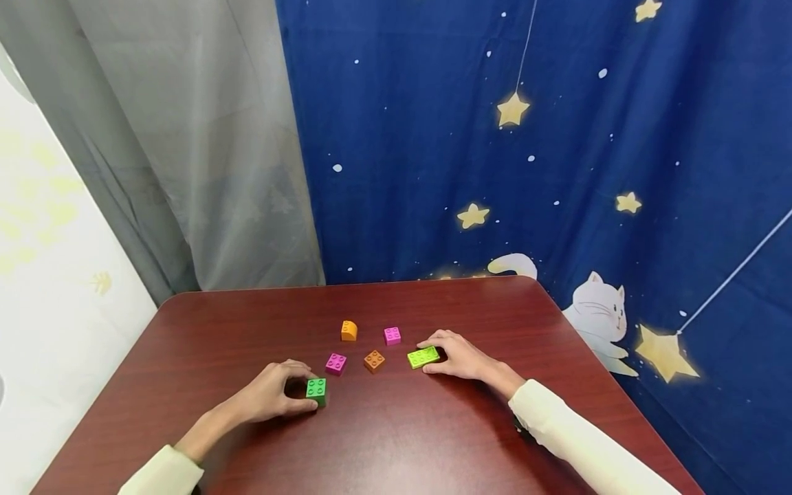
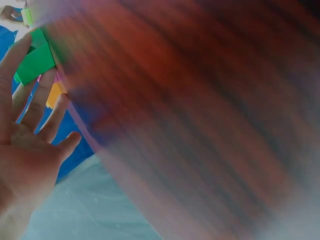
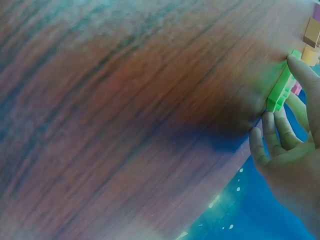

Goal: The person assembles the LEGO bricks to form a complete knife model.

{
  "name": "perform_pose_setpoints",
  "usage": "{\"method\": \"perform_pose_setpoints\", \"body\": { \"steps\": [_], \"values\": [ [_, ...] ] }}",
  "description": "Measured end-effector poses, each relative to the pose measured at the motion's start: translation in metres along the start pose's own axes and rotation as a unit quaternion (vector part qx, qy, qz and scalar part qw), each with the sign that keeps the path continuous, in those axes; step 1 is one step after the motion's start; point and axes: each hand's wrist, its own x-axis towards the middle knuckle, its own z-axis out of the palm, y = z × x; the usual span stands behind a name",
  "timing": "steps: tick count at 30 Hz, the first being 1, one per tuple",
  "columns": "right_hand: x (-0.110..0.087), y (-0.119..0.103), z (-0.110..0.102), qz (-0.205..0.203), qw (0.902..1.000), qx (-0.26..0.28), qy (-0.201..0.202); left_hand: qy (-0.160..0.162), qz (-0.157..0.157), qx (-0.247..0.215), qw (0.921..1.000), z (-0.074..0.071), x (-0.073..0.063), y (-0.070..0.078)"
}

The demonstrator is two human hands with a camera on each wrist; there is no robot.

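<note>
In the head view, my left hand point(image 1: 278, 393) pinches a green building brick point(image 1: 316, 390) between thumb and fingers at the left of the group. The left wrist view shows the thumb on one side of this green brick point(image 2: 37, 59) and fingertips at the other. To the right, the thumb and fingers of my right hand point(image 1: 459, 356) grip a flat lime-green brick point(image 1: 423, 357) across its studded body. In the right wrist view the lime brick point(image 3: 283, 84) sits between the thumb tip and the fingertips, low at the tabletop.
Between the hands lie a magenta brick point(image 1: 336, 364) and an orange-brown brick point(image 1: 374, 361). Farther back are a yellow-orange rounded brick point(image 1: 349, 331) and a pink brick point(image 1: 392, 335). The dark red wooden table point(image 1: 247, 316) ends at a blue starry curtain point(image 1: 402, 172) and a grey one.
</note>
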Motion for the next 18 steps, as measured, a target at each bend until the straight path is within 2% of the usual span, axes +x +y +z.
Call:
{"method": "perform_pose_setpoints", "body": {
  "steps": [5, 10, 18],
  "values": [
    [0.002, -0.001, 0.0, -0.014, 0.9998, 0.006, 0.009, -0.004, -0.004, -0.001, 1.0, 0.002, 0.004, 0.003],
    [0.004, -0.003, 0.002, -0.009, 0.9998, 0.016, 0.009, -0.007, -0.007, 0.003, 0.9999, 0.005, 0.007, 0.008],
    [0.008, -0.005, 0.005, -0.033, 0.9974, 0.059, 0.023, -0.007, -0.006, 0.007, 0.9999, 0.009, 0.014, 0.014]
  ]
}}
